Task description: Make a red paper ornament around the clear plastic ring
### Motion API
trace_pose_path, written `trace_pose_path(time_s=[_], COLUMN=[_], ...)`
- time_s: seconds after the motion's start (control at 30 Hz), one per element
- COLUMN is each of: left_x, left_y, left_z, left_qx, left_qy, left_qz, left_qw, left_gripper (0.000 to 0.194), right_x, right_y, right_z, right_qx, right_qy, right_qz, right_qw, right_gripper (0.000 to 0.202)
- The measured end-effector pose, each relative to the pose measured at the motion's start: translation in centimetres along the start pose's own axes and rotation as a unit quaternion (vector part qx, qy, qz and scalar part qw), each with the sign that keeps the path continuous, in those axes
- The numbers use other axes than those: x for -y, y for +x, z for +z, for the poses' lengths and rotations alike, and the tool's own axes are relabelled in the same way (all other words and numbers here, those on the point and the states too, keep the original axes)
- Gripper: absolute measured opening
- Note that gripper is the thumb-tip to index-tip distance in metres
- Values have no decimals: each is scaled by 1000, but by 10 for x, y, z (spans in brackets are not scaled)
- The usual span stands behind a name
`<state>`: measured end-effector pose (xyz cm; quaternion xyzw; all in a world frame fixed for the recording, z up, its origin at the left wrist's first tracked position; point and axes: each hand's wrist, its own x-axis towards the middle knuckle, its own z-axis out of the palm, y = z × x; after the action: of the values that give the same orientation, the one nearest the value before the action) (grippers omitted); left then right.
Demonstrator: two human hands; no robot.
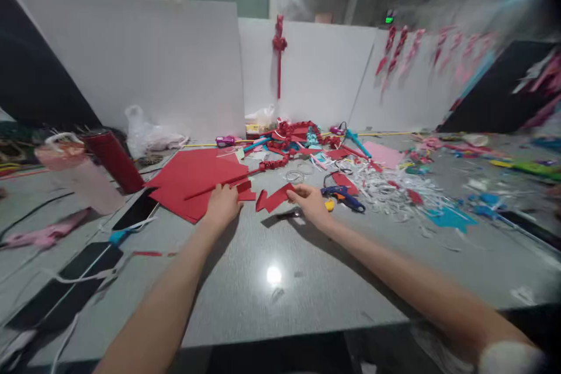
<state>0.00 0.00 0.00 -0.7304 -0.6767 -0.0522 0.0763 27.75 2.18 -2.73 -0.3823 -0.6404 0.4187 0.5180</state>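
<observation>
A zigzag-folded piece of red paper (276, 198) is pinched between the thumb and fingers of my right hand (310, 203), just above the grey table. My left hand (224, 204) is closed with curled fingers at another small red paper piece (244, 188), by the edge of a stack of large red paper sheets (193, 169). Its fingertips are partly hidden. A thin red paper stick with a twisted, ruffled end (274, 163) lies across the sheets behind that hand. Below my right hand is a dark flat object (284, 216), maybe scissors.
A dark blue glue gun (344, 196) lies right of my right hand, near a heap of white paper shreds (381, 181). Red and blue paper pieces pile up at the back. Power strips (87, 266) with cords and a red cylinder (114, 160) are left. White panels (307, 70) stand behind.
</observation>
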Motion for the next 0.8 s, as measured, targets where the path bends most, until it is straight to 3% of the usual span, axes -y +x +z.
trace_pose_path(time_s=[0.13, 0.2, 0.27, 0.4, 0.6, 0.8], left_x=[-23, -41, -60, -84, -81, -79], left_y=[1, -2, -8, -20, -18, -12], left_z=[-3, -1, 4, 16, 33, 37], left_qx=[-94, -115, -90, -121, -143, -136], left_qy=[-111, -260, -378, -388, -391, -536], left_qz=[41, 82, 125, 202, 233, 188], left_qw=[988, 955, 913, 891, 879, 811], left_gripper=[30, 34, 38, 57, 43, 48], right_x=[-7, -8, -7, 0, 4, 3], right_y=[-12, -17, -22, -29, -27, -26], right_z=[-4, -3, -2, -2, -7, -11], right_qx=[-43, -52, -48, -34, -31, -45], right_qy=[34, 53, 59, 54, 53, 42], right_qz=[19, 23, 27, 29, 29, 42], right_qw=[998, 997, 997, 998, 998, 997], right_gripper=[45, 45, 44, 42, 46, 50])
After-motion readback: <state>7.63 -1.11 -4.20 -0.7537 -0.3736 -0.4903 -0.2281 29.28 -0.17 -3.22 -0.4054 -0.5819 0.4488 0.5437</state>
